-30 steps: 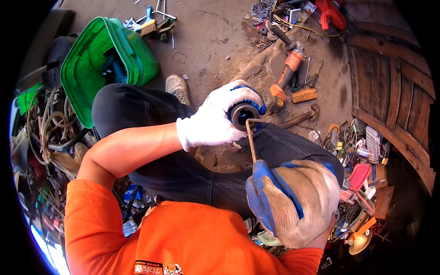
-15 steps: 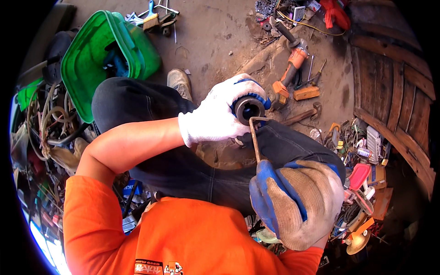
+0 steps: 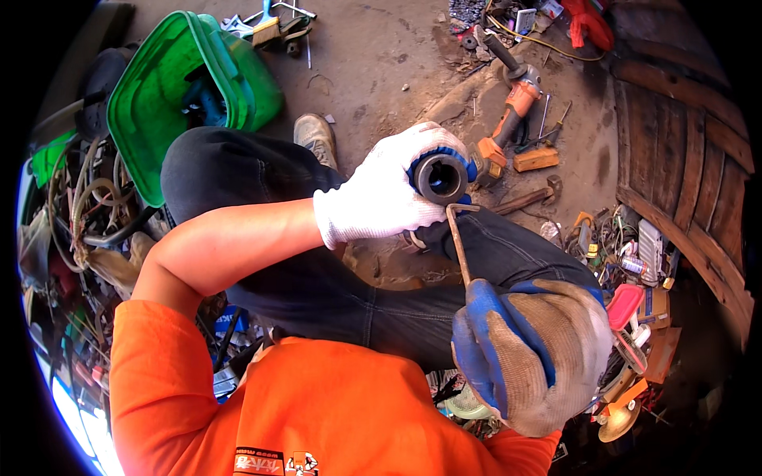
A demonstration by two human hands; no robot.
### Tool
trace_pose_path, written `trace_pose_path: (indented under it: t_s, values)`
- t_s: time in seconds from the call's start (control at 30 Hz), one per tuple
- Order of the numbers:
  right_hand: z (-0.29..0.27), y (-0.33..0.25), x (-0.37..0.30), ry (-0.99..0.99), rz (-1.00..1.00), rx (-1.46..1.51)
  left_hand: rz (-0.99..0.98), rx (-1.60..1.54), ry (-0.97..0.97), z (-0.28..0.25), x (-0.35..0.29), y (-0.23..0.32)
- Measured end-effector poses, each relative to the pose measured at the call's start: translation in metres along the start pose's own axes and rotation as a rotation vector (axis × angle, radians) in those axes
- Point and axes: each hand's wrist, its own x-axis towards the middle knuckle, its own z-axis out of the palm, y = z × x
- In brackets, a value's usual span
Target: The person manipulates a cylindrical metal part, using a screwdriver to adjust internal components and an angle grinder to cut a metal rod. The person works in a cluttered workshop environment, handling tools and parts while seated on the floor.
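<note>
My left hand [image 3: 381,192], in a white knit glove with blue palm coating, is closed round a short dark metal tube [image 3: 441,179]. The tube's open end faces me, showing a round bore with a notched inner edge. My right hand [image 3: 538,353], in a dirtier tan-and-blue glove, grips a thin L-shaped hex key [image 3: 459,247]. Its bent end lies just below the tube's rim, outside the bore; whether it touches I cannot tell. The key's lower end is hidden in the right glove. Both hands are over my dark trousers.
A green plastic bin [image 3: 254,87] lies tilted at upper left, tools inside. An orange angle grinder [image 3: 514,111], an orange block [image 3: 536,159] and a hammer [image 3: 528,198] rest on the ground ahead. Wooden boards [image 3: 675,151] and piled clutter line the right; hoses crowd the left.
The hex key's bent end was across the tube's mouth and is now below the rim. My right hand has shifted right, and the tube has moved slightly right and up.
</note>
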Motion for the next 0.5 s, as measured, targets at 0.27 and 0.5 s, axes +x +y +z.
trace_pose_path:
  t_s: [0.27, 0.5]
  values:
    - [-0.0019, -0.0022, 0.0001, -0.029, 0.011, -0.052, -0.116, -0.105, 0.012, 0.0007, -0.0035, -0.0045]
    - [-0.0056, -0.0034, 0.0002, -0.026, 0.014, -0.088, -0.141, -0.455, -0.094, -0.0029, -0.0016, -0.0084]
